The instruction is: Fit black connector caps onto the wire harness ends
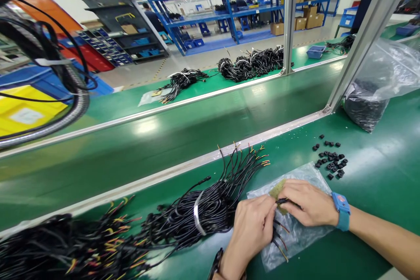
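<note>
Pinching one slim black cable piece (281,201), the left hand (252,223) and the right hand (308,201) met above a flat, clear plastic bag (302,236) on a green-topped table (377,175). Both hands were narrow, thumbs drawn in against the fingers, and the piece lay between their fingertips, over the bag's far half. A yellowish-green, sponge-like patch (277,187) showed just beyond it. Thin dark wires with coloured ends (282,243) stuck out beside the left hand (whether they belonged to the held piece, I could not tell).

The work looked partly done, by my judgement: one cable was in hand, and whether anything had been fitted to it was hidden by the fingers. Left lying loose, beyond the bag's far right corner, were small black block-like pieces (334,169); many cables to the left showed coloured ends.

Counted, there were two hands, one held piece, one flat bag and one patch. One bundle of black cables (183,214) lay under a single white band (197,214), near the metal strip (183,168) along the table's far edge, with one tangled black cable heap (39,245) farther left. The small pieces numbered somewhat over twenty, too clustered for exactness; one bulging clear bag of dark contents (364,100) stood toward the far edge, at the right
</note>
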`<state>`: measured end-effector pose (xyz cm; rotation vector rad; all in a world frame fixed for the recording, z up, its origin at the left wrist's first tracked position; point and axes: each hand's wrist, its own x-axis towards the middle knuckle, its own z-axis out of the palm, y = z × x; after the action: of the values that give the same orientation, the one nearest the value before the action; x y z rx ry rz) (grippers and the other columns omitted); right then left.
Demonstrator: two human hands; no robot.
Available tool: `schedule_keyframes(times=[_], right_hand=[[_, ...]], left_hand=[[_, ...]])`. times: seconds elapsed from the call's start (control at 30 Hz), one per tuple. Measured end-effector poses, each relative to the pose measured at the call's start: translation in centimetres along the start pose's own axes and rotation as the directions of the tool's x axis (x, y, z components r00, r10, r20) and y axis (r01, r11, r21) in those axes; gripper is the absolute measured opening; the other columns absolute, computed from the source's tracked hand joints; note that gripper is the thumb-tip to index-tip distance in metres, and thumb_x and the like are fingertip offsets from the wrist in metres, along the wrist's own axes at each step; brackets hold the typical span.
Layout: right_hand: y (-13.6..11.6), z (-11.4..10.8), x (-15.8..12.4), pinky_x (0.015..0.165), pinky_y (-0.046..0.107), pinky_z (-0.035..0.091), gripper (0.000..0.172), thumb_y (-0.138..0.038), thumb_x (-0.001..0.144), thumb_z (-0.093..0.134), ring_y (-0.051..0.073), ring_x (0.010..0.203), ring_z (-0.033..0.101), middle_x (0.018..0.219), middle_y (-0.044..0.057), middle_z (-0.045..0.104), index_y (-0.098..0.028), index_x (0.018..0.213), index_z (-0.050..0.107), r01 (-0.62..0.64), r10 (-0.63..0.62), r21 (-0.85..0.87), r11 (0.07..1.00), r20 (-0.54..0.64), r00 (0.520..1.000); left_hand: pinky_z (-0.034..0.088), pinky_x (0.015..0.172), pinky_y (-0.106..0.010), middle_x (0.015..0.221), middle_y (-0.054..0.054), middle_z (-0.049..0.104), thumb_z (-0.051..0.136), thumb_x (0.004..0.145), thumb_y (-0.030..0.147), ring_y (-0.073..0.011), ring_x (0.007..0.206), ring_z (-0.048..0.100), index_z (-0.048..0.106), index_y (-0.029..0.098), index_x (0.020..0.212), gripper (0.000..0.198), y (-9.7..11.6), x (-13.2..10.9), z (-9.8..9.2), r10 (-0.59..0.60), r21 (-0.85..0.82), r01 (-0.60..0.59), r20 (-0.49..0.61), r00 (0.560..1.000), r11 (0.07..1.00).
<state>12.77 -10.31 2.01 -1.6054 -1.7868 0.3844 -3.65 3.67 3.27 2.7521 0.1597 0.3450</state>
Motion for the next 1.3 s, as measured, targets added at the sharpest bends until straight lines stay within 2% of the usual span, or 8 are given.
schedule_keyframes(times=[0.23,0.83,1.3], right_hand=[[-0.35,0.26,0.03,0.074,0.034,0.046,0.013,-0.025,0.103,0.044,0.021,0.08,0.053,0.086,0.005,0.059,-0.019,0.097,0.055,-0.018,0.018,-0.026,0.999,0.001,1.0],[-0.28,0.38,0.1,0.077,0.035,0.046,0.013,-0.024,0.103,0.043,0.021,0.083,0.052,0.088,0.005,0.059,-0.02,0.097,0.053,-0.047,0.048,-0.041,0.998,0.03,0.998],[-0.42,0.69,0.06,0.073,0.033,0.044,0.015,-0.025,0.103,0.041,0.02,0.08,0.05,0.085,0.005,0.057,-0.02,0.094,0.051,-0.045,0.046,-0.046,0.998,0.022,0.999]], left_hand=[[0.027,0.056,-0.03,0.065,0.001,0.057,0.041,0.1,0.018,-0.013,0.057,0.051,0.046,0.022,0.073,0.028,-0.07,0.09,-0.06,0.01,-0.008,-0.01,-0.001,1.0,1.0],[0.026,0.056,-0.03,0.065,0.002,0.056,0.041,0.101,0.019,-0.0132,0.057,0.052,0.044,0.022,0.073,0.028,-0.14,0.04,0.15,0.014,0.012,-0.014,0.016,1.0,1.0],[0.023,0.056,-0.032,0.063,0.003,0.053,0.041,0.1,0.018,-0.0132,0.055,0.049,0.043,0.022,0.072,0.029,-0.22,-0.11,0.62,0.026,0.015,-0.026,0.009,1.0,1.0]])
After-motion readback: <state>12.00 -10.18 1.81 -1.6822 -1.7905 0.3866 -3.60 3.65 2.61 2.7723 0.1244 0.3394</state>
